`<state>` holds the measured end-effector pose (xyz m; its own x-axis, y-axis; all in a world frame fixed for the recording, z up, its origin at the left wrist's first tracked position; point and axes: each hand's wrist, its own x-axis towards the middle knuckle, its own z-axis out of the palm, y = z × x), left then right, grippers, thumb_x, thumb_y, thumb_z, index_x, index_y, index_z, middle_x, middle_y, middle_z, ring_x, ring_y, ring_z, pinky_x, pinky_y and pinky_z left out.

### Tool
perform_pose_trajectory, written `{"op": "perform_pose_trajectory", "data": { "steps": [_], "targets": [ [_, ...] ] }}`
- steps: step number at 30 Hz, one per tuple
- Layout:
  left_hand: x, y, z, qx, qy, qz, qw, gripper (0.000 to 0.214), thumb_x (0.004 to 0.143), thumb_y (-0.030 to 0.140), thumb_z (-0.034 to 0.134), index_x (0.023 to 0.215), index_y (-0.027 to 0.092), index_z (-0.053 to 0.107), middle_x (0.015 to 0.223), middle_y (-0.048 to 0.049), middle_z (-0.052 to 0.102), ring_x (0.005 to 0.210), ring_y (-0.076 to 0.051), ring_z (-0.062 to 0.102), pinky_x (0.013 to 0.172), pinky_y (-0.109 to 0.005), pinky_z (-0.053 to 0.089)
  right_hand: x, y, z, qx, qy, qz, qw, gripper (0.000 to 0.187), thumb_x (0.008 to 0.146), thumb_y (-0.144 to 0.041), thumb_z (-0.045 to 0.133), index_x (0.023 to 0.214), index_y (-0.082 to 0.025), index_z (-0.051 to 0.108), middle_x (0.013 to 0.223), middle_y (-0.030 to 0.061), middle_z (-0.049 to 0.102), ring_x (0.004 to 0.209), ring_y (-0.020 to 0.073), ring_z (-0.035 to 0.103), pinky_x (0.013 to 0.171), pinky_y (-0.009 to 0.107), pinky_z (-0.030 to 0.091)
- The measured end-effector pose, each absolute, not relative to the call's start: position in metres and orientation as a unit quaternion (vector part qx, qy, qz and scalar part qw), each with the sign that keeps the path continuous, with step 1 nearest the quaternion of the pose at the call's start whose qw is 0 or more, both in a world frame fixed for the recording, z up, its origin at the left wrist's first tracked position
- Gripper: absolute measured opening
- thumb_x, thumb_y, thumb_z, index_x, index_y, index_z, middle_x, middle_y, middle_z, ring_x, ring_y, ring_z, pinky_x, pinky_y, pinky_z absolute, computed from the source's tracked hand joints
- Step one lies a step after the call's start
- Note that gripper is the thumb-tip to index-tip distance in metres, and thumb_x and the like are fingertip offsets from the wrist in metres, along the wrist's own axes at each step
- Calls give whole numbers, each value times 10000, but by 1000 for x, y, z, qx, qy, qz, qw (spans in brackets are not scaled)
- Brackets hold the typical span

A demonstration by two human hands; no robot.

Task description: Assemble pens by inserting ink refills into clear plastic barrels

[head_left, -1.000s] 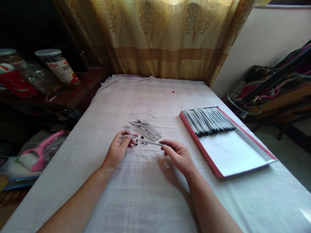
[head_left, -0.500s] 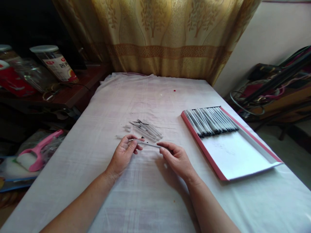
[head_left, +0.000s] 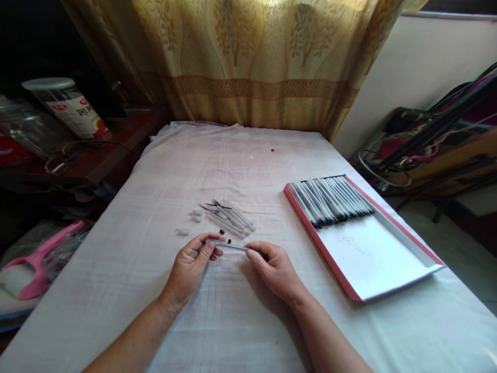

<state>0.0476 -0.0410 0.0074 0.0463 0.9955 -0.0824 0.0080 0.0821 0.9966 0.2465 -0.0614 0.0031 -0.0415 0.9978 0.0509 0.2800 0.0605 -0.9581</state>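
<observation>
Both hands hold one clear pen barrel [head_left: 229, 246] just above the white cloth. My left hand [head_left: 190, 269] pinches its left end between thumb and fingers. My right hand [head_left: 274, 269] grips its right end. Just beyond the hands lies a small pile of loose pen parts [head_left: 227, 217]: clear barrels, thin refills, small clear caps and tiny black pieces. To the right sits a white tray with a pink rim [head_left: 392, 233], and a row of several assembled pens [head_left: 332, 195] lies across its far end.
A white cloth [head_left: 233, 321] covers the table. A gold patterned curtain [head_left: 248, 62] hangs behind it. A dark shelf with a plastic jar [head_left: 66, 106] stands at left, a pink-handled tool [head_left: 37, 259] lies below it, and cables and clutter [head_left: 427, 140] fill the right.
The hands have come closer together on the pen barrel, the left fingers closing over its left end. The camera view has shifted slightly, so everything sits a little lower and further left.
</observation>
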Motion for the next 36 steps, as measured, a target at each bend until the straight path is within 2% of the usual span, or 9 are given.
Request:
{"op": "perform_pose_trajectory", "data": {
  "steps": [6, 9, 13, 16, 19, 22, 27, 31, 36],
  "targets": [
    [49, -40, 4, 487, 513, 472, 527, 361, 810, 541, 678, 968, 218, 713, 1004, -68, 754, 768, -181, 690, 699, -290, 542, 245, -62, 2, -541, -605, 409, 416, 242, 873, -333, 565, 918, -213, 771, 883, 62, 774, 814, 230, 709, 745, 329, 553],
    [51, -40, 3, 484, 508, 474, 533, 439, 810, 563, 669, 1075, 212, 676, 1082, -94, 741, 854, -203, 703, 714, -295, 544, 246, -63, 6, -546, -633, 371, 404, 237, 880, -299, 553, 940, -222, 769, 868, 56, 764, 796, 217, 702, 729, 313, 545],
    [49, -38, 3, 482, 488, 472, 553, 624, 794, 548, 696, 1311, 238, 535, 1225, -125, 688, 1006, -230, 689, 710, -289, 547, 271, -59, 19, -577, -624, 252, 462, 221, 863, -336, 585, 902, -233, 777, 893, 77, 740, 821, 222, 688, 734, 317, 538],
    [46, -35, 2, 472, 486, 476, 560, 634, 783, 523, 711, 1320, 246, 519, 1232, -123, 680, 1021, -230, 683, 683, -277, 544, 316, -45, 31, -653, -562, 127, 492, 271, 835, -432, 616, 889, -233, 791, 961, 99, 730, 894, 253, 678, 821, 370, 530],
    [45, -32, 1, 466, 489, 474, 564, 583, 754, 502, 733, 1237, 220, 571, 1173, -117, 699, 979, -225, 690, 672, -273, 540, 366, -25, 37, -755, -499, 15, 425, 306, 793, -427, 614, 859, -197, 804, 977, 121, 735, 944, 297, 665, 849, 418, 505],
    [45, -31, 1, 458, 490, 476, 568, 581, 733, 495, 746, 1211, 209, 582, 1135, -110, 708, 950, -214, 691, 662, -265, 536, 397, -8, 32, -828, -461, -14, 320, 324, 777, -414, 593, 875, -201, 816, 1010, 127, 741, 930, 318, 659, 774, 417, 494],
    [43, -31, 4, 448, 490, 477, 576, 583, 715, 491, 759, 1196, 203, 601, 1103, -99, 714, 936, -206, 686, 651, -256, 536, 400, -1, 18, -858, -461, -20, 226, 388, 835, -448, 529, 972, -225, 814, 1081, 131, 727, 898, 314, 652, 699, 399, 470],
    [41, -31, 6, 432, 488, 477, 589, 589, 687, 475, 786, 1181, 200, 620, 1078, -95, 718, 918, -205, 689, 640, -252, 536, 396, -2, 13, -855, -479, -39, 197, 388, 840, -438, 532, 996, -216, 809, 1113, 129, 721, 943, 320, 641, 725, 408, 470],
    [33, -28, 11, 409, 494, 494, 588, 595, 631, 493, 813, 1108, 174, 660, 943, -72, 726, 795, -177, 672, 569, -228, 509, 392, -4, 22, -825, -510, -98, 222, 371, 824, -413, 545, 975, -193, 803, 1063, 129, 730, 922, 307, 643, 723, 395, 475]
  ]
}}
